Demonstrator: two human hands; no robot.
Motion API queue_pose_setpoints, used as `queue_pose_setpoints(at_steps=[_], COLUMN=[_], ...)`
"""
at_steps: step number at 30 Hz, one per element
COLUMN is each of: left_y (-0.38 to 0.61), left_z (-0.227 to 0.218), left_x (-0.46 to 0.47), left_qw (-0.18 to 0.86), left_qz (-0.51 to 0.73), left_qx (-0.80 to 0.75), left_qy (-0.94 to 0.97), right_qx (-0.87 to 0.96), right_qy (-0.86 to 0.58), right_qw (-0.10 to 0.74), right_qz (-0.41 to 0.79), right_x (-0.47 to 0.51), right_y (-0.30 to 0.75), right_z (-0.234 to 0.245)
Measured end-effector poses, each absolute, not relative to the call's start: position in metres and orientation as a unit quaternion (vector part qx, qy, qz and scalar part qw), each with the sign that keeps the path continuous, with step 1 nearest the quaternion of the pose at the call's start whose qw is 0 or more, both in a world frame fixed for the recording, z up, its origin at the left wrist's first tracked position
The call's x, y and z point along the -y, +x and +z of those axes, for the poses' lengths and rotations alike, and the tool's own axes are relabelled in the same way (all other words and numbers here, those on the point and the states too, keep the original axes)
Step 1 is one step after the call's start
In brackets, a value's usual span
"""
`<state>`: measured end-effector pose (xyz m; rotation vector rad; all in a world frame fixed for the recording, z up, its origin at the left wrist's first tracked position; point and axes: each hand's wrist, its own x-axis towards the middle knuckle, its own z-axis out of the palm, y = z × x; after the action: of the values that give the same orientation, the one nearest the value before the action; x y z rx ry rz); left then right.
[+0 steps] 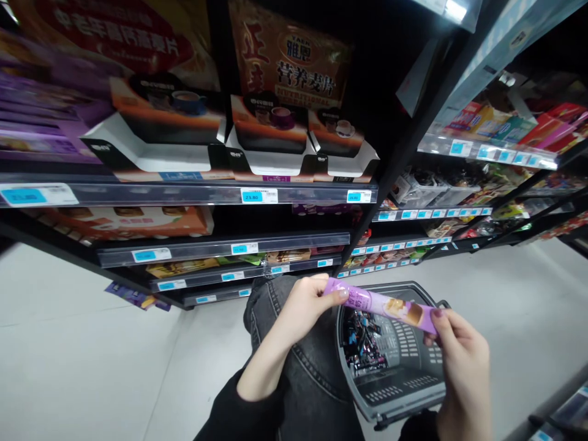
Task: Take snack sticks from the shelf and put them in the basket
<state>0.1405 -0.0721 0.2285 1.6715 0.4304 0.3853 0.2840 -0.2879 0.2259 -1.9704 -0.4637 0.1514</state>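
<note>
A slim purple stick sachet (379, 305) with a brown-and-cream picture on it is stretched between my two hands. My left hand (309, 303) pinches its left end between thumb and fingers. At the other end, my right hand (459, 343) grips the sachet with the thumb on top. Beneath it, a grey shopping basket (367, 401) stands on the floor beside my knee. Several small dark stick packets (365, 343) lie in the basket's left part.
Ahead stands a black shelf with price tags (260, 195). It bears open display boxes (271, 162), cereal bags (294, 58) and purple packs (41, 116). A blue-purple packet (138, 297) juts out near the floor at left. More stocked shelves (459, 196) run off to the right.
</note>
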Motion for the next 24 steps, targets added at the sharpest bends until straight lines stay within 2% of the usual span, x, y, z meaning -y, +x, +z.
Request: queue_pose_setpoints(at_steps=[3, 6, 9, 13, 19, 24], left_y=[0.132, 0.12, 0.115, 0.124, 0.138, 0.143], left_z=[0.232, 0.227, 0.216, 0.206, 0.207, 0.205], left_x=[0.063, 0.042, 0.024, 0.025, 0.039, 0.046], left_qw=[0.578, 0.553, 0.523, 0.495, 0.329, 0.271], left_qz=[0.165, 0.167, 0.222, 0.231, 0.162, 0.148], left_qx=[-0.168, -0.198, -0.298, -0.343, -0.341, -0.34], left_qy=[0.782, 0.792, 0.767, 0.765, 0.865, 0.888], right_qx=[0.201, 0.196, 0.229, 0.269, 0.249, 0.236], right_qy=[-0.831, -0.867, -0.911, -0.926, -0.912, -0.908], right_qw=[0.511, 0.44, 0.291, 0.035, -0.045, -0.077], right_qz=[0.092, 0.126, 0.182, 0.264, 0.323, 0.336], right_x=[0.306, 0.335, 0.359, 0.365, 0.35, 0.34], right_y=[0.293, 0.303, 0.311, 0.315, 0.295, 0.266], right_z=[0.22, 0.205, 0.172, 0.097, -0.009, -0.038])
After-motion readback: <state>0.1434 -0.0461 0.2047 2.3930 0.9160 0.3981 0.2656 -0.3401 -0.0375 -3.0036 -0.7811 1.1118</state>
